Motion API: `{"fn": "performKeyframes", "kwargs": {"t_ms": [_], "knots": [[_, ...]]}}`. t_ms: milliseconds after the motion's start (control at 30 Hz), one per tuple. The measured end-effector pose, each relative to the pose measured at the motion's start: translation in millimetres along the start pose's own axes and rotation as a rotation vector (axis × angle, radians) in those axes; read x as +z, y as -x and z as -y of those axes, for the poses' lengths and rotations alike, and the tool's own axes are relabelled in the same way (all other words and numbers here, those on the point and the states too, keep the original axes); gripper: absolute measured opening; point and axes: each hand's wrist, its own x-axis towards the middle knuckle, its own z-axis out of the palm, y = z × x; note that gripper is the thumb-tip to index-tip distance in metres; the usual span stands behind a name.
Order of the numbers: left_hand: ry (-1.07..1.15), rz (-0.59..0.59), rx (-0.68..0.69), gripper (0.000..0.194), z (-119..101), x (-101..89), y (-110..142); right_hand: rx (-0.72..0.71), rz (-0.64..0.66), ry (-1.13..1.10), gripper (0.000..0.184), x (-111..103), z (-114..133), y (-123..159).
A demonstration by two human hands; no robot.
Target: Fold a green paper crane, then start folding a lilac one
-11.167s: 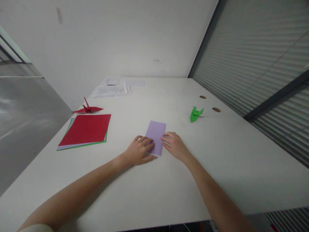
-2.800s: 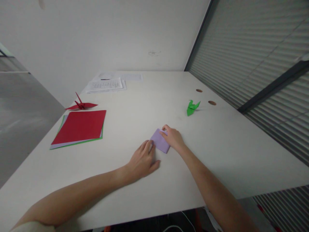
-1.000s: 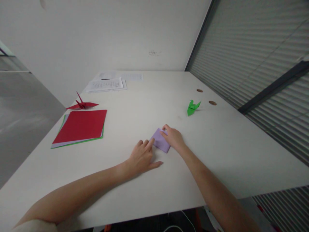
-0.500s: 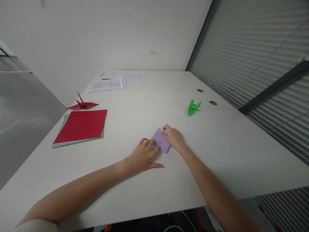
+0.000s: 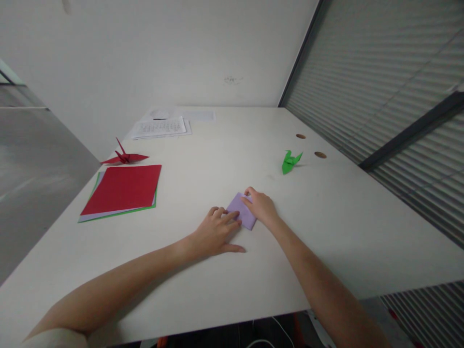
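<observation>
A small piece of folded purple origami paper [image 5: 248,219] lies on the white table in front of me. My left hand [image 5: 214,233] rests with its fingers spread, fingertips on the paper's left side and thumb stretched out on the tabletop. At the paper's upper right corner, my right hand [image 5: 264,207] pinches it between thumb and curled index finger. The fold under the right fingers is partly hidden. Farther off to the right stands a green paper crane [image 5: 289,163]. On the left is a red paper crane [image 5: 125,157].
Near the table's left edge lies a stack of red, purple and green paper sheets [image 5: 123,189]. Written papers [image 5: 161,126] lie at the far left. Two round holes [image 5: 320,154] pierce the table near the blinds [image 5: 391,87] on the right.
The left index finger has shifted slightly rightward across the purple paper. My right hand keeps its place at the corner; the cranes and sheets stay as they were.
</observation>
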Motion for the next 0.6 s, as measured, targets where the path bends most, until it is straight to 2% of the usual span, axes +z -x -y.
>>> {"fn": "performKeyframes", "kwargs": {"t_ms": [133,300,433,467,600], "knots": [[0.073,-0.042,0.049,0.069,1,1.0,-3,0.007,-0.001,0.015,0.026,-1,2,1],[0.157,-0.007,0.124,0.069,2,3.1,-7,0.021,-0.020,0.014,0.027,-8,5,4],[0.146,-0.017,0.126,0.067,1,3.3,-6,0.046,-0.041,-0.089,0.030,-18,-12,2],[0.143,-0.023,0.131,0.067,0,3.0,-6,0.054,-0.026,-0.129,0.030,-20,-19,0],[0.132,-0.039,0.146,0.069,-1,2.7,-5,0.027,0.182,-0.338,0.035,-21,-44,-9]]}}
